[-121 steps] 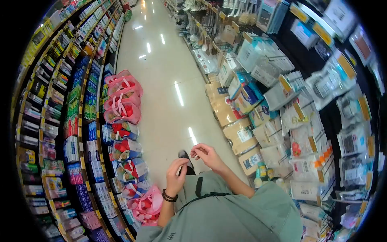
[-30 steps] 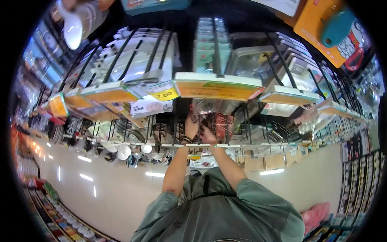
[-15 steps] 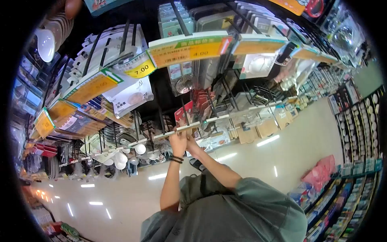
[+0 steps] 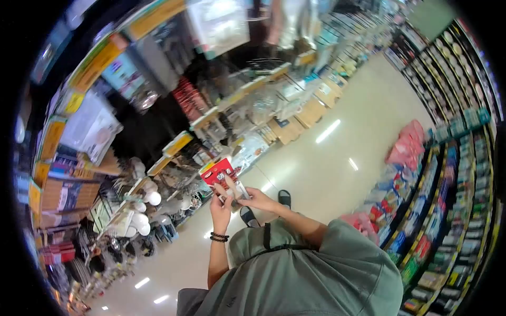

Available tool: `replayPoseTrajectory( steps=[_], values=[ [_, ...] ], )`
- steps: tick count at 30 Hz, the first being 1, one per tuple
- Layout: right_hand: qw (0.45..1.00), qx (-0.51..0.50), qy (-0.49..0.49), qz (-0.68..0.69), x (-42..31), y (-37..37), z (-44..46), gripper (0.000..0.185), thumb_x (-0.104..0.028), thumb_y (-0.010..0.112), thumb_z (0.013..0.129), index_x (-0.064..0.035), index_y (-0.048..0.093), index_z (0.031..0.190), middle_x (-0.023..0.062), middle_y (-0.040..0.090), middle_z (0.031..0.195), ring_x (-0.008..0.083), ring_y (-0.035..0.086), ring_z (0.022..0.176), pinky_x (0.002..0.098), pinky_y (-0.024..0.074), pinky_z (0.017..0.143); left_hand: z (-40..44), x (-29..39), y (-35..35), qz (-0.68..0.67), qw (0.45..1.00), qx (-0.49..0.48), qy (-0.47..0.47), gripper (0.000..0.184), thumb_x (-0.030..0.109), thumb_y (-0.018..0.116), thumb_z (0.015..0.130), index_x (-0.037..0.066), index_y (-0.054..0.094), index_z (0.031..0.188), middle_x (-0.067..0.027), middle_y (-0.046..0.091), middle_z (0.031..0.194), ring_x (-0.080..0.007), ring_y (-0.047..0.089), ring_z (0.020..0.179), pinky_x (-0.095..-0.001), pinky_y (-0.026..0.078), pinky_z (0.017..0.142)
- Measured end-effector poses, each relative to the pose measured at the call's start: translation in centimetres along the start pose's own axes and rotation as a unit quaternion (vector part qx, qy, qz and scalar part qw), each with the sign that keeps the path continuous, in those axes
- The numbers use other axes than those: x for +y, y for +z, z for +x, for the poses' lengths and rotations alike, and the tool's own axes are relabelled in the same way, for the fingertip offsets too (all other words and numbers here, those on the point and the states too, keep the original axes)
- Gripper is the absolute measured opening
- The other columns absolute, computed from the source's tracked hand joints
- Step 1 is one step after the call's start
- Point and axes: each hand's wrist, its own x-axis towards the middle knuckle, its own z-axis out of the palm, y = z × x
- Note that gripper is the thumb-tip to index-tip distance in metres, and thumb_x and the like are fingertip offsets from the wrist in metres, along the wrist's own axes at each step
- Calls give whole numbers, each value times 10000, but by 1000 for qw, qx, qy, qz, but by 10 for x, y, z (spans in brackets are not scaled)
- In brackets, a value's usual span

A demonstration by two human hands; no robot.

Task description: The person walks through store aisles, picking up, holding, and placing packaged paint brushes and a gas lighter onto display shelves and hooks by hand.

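Observation:
My left hand [image 4: 220,205], with dark beads on its wrist, grips the lower left part of a red-carded package [image 4: 217,171]. The pack has a red printed top and two long beige pieces over its lower half; what they are I cannot make out. On the package's lower right edge, my right hand [image 4: 255,200] closes its fingers. Both hands hold it in front of my body, beside the hanging goods of the shelf.
A display rack [image 4: 205,118] with hooks, price labels and hanging kitchenware runs along the left. White ladles [image 4: 141,221] hang low on it. Cardboard boxes [image 4: 287,130] stand near the floor. Shelves of packed goods [image 4: 437,231] and a pink plastic bag [image 4: 407,143] are to the right.
My view has swung to the right along the aisle. Both hands have come away from the rack's lower rail, and the red-carded package now shows between them, nearer my body.

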Motion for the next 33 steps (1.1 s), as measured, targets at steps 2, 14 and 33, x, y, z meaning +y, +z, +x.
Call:
replayPoseTrajectory(
  steps=[2, 14, 33],
  values=[
    [999, -38, 25, 3, -1, -33, -37, 520, -240, 731, 900, -15, 556, 1335, 44, 656, 1099, 124, 596, 964, 291, 482, 884, -14, -5, 21, -50, 995, -58, -61, 470, -10, 636, 918, -9, 466, 1357, -88, 680, 1073, -140, 646, 971, -276, 516, 839],
    [972, 198, -86, 96, -35, -216, -254, 357, -153, 673, 942, -7, 592, 1257, -5, 639, 1102, 78, 559, 985, 256, 479, 874, -36, 35, 331, 16, 949, -312, -33, 523, -44, 598, 827, -24, 462, 1332, -83, 620, 1148, -137, 622, 1011, -283, 513, 861],
    [860, 462, -143, 165, -67, -478, -440, 376, -188, 687, 930, 11, 603, 1238, 25, 672, 1053, 86, 592, 939, 277, 498, 830, -39, 40, 711, 105, 892, -437, -52, 381, 25, 698, 874, -54, 549, 1216, -85, 713, 892, -83, 642, 758, -226, 509, 633]
  ],
)
